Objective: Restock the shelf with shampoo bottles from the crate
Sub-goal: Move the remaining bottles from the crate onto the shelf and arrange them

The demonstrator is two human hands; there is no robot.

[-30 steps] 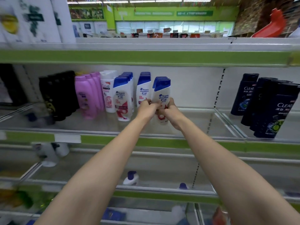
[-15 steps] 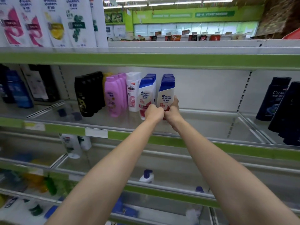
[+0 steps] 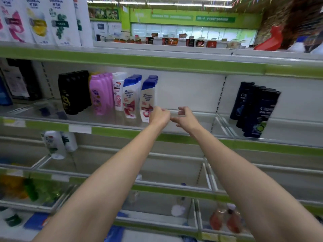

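Two rows of white shampoo bottles with blue caps stand on the middle shelf [image 3: 195, 117]. The front bottle of the right row [image 3: 147, 100] is upright on the shelf. My left hand [image 3: 160, 116] hovers just right of its base with fingers loosely curled and holds nothing. My right hand [image 3: 185, 119] is a little further right, fingers relaxed and spread, also holding nothing. The left row's front bottle [image 3: 129, 100] stands beside it. No crate is in view.
Left of the blue-capped rows stand a white bottle [image 3: 118, 91], pink bottles [image 3: 99, 95] and black bottles [image 3: 70, 93]. Dark bottles [image 3: 257, 109] fill the section to the right behind a clear divider [image 3: 222, 126]. Bare shelf lies between. Lower shelves hold a few scattered bottles.
Both hands have let go of the blue-capped bottle, which now stands at the front of the right row. The hands have drawn back to the right, and the view has shifted.
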